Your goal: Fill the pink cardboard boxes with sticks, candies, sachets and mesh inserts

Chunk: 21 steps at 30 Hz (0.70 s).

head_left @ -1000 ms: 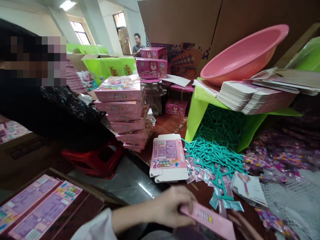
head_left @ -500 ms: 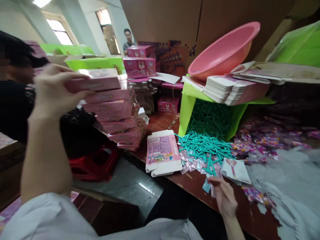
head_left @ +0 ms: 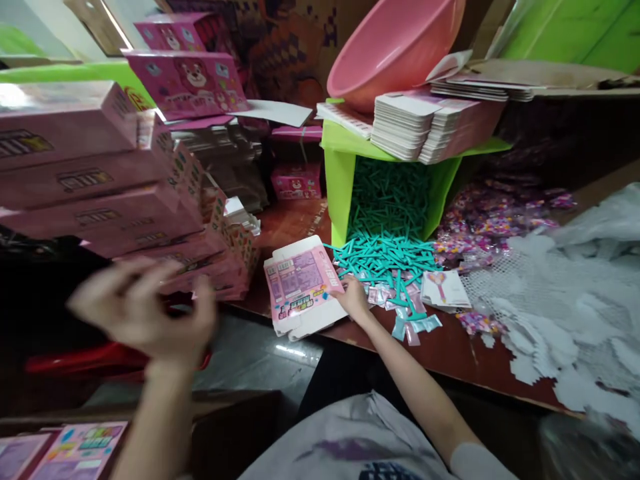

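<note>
My left hand (head_left: 150, 310), blurred by motion, hangs in front of the stack of pink boxes (head_left: 115, 180). Its fingers are curved and apart, with nothing between them. A flattened pink carton (head_left: 303, 283) with white flaps lies at the table's front edge. On its right side my right hand (head_left: 354, 298) grips the edge, thumb and fingers closed on it. Just beyond this hand are small pink and blue sachets (head_left: 385, 295) and a spread of teal plastic sticks (head_left: 387, 257), spilling from a green box (head_left: 341, 193) on its side.
A pink basin (head_left: 395, 57) and stacked flat cards (head_left: 403, 123) rest on the green box. To the right lie a white printed card (head_left: 444, 288), colourful candy packets (head_left: 480, 223) and white netting (head_left: 565, 320). More flat cartons (head_left: 80, 450) sit in a box at lower left.
My left hand has let go of the top box on the stack and moved down and right. My right hand has left the sachets and taken the flat carton's edge. The view has shifted.
</note>
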Each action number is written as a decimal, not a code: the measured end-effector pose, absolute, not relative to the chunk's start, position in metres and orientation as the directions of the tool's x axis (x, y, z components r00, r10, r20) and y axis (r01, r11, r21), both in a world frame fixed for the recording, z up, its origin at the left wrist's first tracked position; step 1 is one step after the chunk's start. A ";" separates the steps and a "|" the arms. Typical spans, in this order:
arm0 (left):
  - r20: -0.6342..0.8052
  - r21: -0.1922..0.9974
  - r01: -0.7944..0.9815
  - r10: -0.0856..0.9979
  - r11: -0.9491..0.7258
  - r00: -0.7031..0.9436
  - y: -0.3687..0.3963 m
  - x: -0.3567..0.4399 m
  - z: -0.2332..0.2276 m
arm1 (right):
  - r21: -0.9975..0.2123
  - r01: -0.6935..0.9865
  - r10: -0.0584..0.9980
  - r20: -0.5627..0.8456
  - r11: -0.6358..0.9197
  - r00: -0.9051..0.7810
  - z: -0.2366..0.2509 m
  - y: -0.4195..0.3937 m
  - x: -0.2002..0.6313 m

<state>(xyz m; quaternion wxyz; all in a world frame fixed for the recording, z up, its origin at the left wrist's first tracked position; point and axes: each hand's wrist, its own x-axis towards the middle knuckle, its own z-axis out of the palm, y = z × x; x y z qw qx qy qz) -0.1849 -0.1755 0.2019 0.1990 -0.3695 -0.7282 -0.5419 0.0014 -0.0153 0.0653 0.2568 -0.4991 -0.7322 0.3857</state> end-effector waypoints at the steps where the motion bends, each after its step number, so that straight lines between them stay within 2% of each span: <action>1: 0.686 0.631 0.763 0.361 0.137 -0.632 -0.175 -0.179 0.188 | -0.851 0.498 0.944 -0.009 0.167 -0.331 0.067 -0.016 0.005; 3: 0.612 0.686 0.714 0.421 0.139 -0.669 -0.166 -0.164 0.159 | -0.929 0.356 0.949 -0.018 0.101 -0.316 0.074 -0.022 0.022; 4: 0.517 0.766 0.629 0.454 0.133 -0.726 -0.160 -0.155 0.146 | -0.962 0.263 0.939 -0.027 0.068 -0.344 0.079 -0.028 0.032; 6: 0.211 0.952 0.295 0.538 0.074 -0.816 -0.149 -0.135 0.128 | -0.995 0.100 0.897 -0.040 0.005 -0.440 0.089 -0.045 0.055; 7: 0.061 0.996 0.091 0.577 0.025 -0.815 -0.144 -0.124 0.124 | -0.998 0.062 0.878 -0.035 -0.006 -0.477 0.094 -0.056 0.065; 9: -0.133 0.968 -0.240 0.653 -0.077 -0.745 -0.135 -0.105 0.123 | -0.995 0.087 0.881 -0.006 0.040 -0.473 0.101 -0.082 0.080; 10: -0.169 0.937 -0.329 0.669 -0.119 -0.724 -0.131 -0.097 0.124 | -0.988 0.139 0.898 0.006 0.074 -0.440 0.103 -0.093 0.085; 13: -0.144 0.936 -0.316 0.654 -0.153 -0.743 -0.118 -0.078 0.122 | -0.969 0.240 0.919 -0.044 0.057 -0.393 0.107 -0.115 0.099; 15: -0.148 0.954 -0.286 0.689 -0.089 -0.710 -0.113 -0.067 0.115 | -0.987 0.153 0.850 -0.118 -0.045 -0.513 0.108 -0.115 0.115; 17: -0.195 0.951 -0.309 0.794 0.009 -0.575 -0.115 -0.053 0.105 | -0.992 -0.006 0.816 -0.099 -0.125 -0.570 0.109 -0.107 0.135; 19: -0.189 0.956 -0.284 0.886 0.069 -0.423 -0.122 -0.037 0.096 | -0.977 -0.176 0.895 -0.034 -0.125 -0.445 0.110 -0.096 0.155; 21: -0.112 0.981 -0.185 0.941 0.054 -0.320 -0.130 -0.025 0.091 | -0.957 -0.278 0.962 -0.008 -0.087 -0.272 0.109 -0.089 0.169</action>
